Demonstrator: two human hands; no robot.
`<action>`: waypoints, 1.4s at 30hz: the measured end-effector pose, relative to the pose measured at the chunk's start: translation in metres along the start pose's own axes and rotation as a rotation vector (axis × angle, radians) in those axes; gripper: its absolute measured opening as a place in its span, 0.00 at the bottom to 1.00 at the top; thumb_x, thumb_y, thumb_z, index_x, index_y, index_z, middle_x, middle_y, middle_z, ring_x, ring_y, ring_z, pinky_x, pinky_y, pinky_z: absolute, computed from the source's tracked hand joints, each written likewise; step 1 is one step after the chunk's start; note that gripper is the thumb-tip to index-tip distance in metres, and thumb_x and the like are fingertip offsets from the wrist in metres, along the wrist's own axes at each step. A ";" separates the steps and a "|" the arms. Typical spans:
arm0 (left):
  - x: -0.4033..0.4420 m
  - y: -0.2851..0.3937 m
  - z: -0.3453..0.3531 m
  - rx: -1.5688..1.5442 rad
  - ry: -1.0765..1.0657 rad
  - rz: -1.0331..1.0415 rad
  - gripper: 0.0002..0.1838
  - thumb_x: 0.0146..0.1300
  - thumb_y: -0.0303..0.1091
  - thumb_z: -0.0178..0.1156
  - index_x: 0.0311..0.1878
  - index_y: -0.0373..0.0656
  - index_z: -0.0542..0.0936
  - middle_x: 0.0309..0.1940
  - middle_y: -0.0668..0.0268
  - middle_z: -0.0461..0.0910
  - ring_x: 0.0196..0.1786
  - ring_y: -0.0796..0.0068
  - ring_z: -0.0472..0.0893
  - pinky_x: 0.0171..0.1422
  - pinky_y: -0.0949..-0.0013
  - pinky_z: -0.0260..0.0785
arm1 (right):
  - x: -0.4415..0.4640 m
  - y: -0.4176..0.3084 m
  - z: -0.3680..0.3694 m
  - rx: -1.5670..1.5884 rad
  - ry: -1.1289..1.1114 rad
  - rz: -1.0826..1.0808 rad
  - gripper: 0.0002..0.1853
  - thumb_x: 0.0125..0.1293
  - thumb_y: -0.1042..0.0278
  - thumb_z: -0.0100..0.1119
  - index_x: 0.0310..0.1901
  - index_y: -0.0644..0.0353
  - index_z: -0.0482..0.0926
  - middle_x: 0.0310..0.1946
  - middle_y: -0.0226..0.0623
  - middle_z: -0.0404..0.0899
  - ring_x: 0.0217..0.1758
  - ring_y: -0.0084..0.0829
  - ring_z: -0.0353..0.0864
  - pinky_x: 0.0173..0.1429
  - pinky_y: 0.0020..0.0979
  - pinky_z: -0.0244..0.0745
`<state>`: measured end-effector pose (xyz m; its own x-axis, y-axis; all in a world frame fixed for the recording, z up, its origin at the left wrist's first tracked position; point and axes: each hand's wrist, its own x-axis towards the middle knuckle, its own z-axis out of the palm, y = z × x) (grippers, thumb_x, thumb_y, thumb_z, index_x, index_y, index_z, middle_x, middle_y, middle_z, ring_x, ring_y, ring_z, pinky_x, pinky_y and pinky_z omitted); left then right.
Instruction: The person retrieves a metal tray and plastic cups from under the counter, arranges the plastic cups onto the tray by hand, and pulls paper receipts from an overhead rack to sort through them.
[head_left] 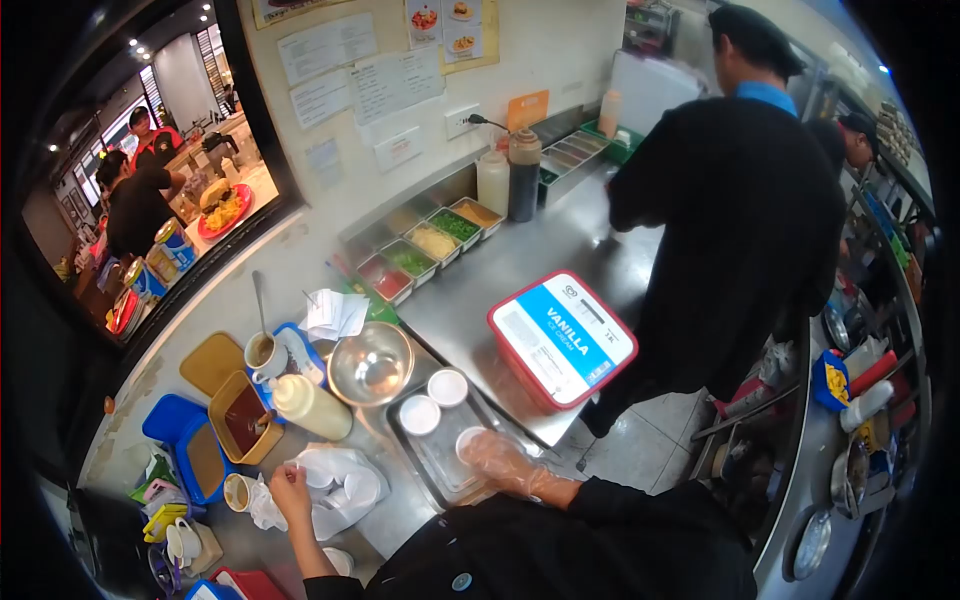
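Note:
My right hand (508, 464), in a clear plastic glove, has its fingers around a small white round cup (466, 442) at the edge of a metal tray (432, 478). Two similar white tubs, a nearer one (420, 415) and a farther one (447, 387), stand on the tray's far part. My left hand (291, 492) is bare, its fingers pinched on a thin white plastic bag (345, 480) with round white shapes inside. Beyond the bag stand a cream squeeze bottle (312, 407) and a shiny steel bowl (371, 363).
A vanilla ice cream tub (563, 340) sits on the steel counter near its edge. Topping pans (432, 243) and sauce bottles (523, 175) line the wall. Blue and brown containers (190, 450) crowd the left. A co-worker in black (735, 200) stands at the far right.

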<state>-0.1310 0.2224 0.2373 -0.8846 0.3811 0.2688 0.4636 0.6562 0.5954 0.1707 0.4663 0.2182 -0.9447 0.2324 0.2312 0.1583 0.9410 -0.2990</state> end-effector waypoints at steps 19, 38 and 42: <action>-0.071 0.131 0.114 -0.116 -0.510 0.256 0.10 0.50 0.32 0.67 0.30 0.39 0.76 0.28 0.58 0.73 0.32 0.57 0.76 0.40 0.62 0.69 | 0.022 0.018 -0.020 -0.160 0.036 0.055 0.07 0.50 0.70 0.52 0.31 0.57 0.78 0.28 0.40 0.75 0.35 0.40 0.74 0.40 0.39 0.70; -0.048 -0.022 -0.027 0.065 -0.057 -0.182 0.10 0.46 0.24 0.63 0.35 0.41 0.81 0.37 0.55 0.74 0.44 0.54 0.76 0.52 0.61 0.69 | 0.168 -0.168 0.039 0.244 -0.346 -0.412 0.10 0.57 0.65 0.54 0.33 0.62 0.77 0.26 0.49 0.78 0.33 0.48 0.79 0.40 0.47 0.71; -0.054 -0.042 -0.022 0.008 0.006 -0.179 0.12 0.44 0.26 0.64 0.36 0.41 0.80 0.36 0.55 0.73 0.44 0.54 0.76 0.51 0.61 0.69 | 0.192 -0.170 0.080 0.196 -0.484 -0.348 0.13 0.58 0.60 0.54 0.32 0.64 0.77 0.26 0.51 0.78 0.31 0.48 0.78 0.38 0.46 0.70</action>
<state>-0.1041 0.1594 0.2145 -0.9533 0.2536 0.1638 0.2990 0.7183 0.6282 -0.0605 0.3315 0.2398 -0.9617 -0.2605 -0.0857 -0.1945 0.8682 -0.4565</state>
